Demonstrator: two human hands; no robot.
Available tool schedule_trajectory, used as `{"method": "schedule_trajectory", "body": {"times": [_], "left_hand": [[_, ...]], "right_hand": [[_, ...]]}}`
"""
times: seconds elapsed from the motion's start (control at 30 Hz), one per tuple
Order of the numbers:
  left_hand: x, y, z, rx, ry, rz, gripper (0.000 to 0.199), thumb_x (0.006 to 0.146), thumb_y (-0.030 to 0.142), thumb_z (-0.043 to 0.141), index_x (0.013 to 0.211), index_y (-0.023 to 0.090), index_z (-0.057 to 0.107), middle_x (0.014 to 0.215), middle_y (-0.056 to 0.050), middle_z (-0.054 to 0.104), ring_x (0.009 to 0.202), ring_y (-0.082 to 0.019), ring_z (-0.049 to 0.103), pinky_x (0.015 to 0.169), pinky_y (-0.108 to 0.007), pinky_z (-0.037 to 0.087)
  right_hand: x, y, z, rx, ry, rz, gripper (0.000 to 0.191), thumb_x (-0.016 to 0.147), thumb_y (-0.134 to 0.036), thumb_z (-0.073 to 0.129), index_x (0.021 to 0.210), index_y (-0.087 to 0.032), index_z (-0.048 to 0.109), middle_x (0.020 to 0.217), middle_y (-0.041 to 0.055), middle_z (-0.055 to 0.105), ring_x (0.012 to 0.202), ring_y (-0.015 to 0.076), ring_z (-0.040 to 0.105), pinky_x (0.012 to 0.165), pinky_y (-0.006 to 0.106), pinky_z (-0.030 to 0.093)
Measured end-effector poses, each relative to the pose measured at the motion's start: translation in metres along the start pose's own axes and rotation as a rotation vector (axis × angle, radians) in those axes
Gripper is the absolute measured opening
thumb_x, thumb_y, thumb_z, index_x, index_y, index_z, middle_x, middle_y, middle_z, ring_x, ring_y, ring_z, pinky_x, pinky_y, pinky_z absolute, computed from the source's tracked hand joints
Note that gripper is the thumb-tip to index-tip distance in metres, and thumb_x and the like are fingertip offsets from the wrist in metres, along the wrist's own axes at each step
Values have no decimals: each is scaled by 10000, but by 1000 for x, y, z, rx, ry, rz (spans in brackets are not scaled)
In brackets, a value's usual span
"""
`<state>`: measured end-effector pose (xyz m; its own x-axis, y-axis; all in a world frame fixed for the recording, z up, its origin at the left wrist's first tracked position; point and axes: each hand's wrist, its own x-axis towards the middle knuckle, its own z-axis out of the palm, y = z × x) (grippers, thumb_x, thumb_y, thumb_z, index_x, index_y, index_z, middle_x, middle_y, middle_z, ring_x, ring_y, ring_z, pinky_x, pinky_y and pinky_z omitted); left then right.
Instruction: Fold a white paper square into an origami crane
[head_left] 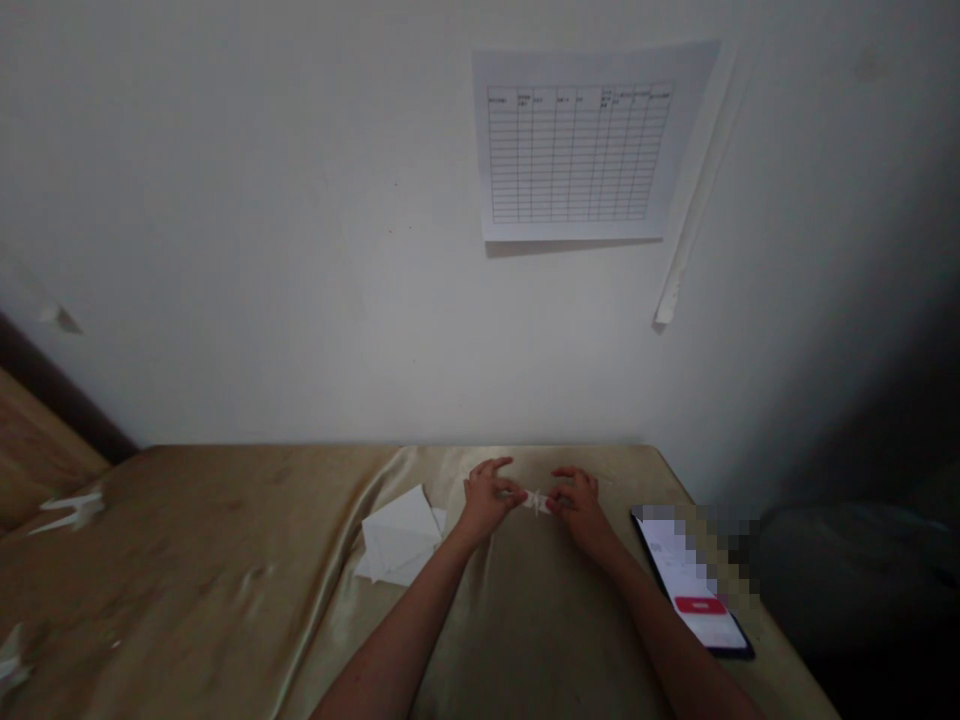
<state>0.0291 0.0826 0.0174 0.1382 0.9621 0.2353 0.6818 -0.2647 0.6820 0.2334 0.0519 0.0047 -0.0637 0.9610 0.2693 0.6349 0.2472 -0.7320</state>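
Between my two hands, just above or on the cloth, is a small folded piece of white paper (536, 502). My left hand (489, 494) pinches its left end between thumb and index finger, the other fingers raised. At the right end, my right hand (577, 500) grips it the same way, its upper fingers lifted off. The paper's exact folded shape is too small to make out. Several white paper sheets (401, 535) lie in a loose pile to the left of my left forearm.
A gold-brown cloth (570, 620) covers the table, which meets a white wall (300, 250). On the right lies a phone (694, 590) with a lit screen. Folded white paper pieces (79, 510) lie far left. A printed table sheet (577, 150) hangs on the wall.
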Motion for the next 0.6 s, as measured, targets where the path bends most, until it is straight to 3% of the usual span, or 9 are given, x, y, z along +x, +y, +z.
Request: {"method": "schedule_trajectory", "body": {"times": [0.1,0.37,0.6], "left_hand": [[-1,2,1,-3,15,-10,59,732,304,786,767,257,783,1384,-21,605,1329,-295,447,1139,-548,304],[-3,12,-12,15,-117,-8,70,687,287,817,727,262,765,1404,7,583,1367,-318,394,1157,-576,258],[-2,7,-5,-17,-40,-52,57,719,297,798,725,251,765,1391,-9,596,1356,-311,406,1158,-591,249]], "right_hand": [[1,2,0,14,12,1,130,843,-308,619,748,-247,684,1294,55,518,1300,264,350,1150,479,288],[1,6,-6,-17,-98,-39,90,783,-243,668,696,-230,686,1291,52,529,1315,254,347,1154,457,277],[0,-1,-8,3,-34,-2,105,825,-262,631,737,-236,683,1294,57,519,1301,247,341,1150,448,292]]}}
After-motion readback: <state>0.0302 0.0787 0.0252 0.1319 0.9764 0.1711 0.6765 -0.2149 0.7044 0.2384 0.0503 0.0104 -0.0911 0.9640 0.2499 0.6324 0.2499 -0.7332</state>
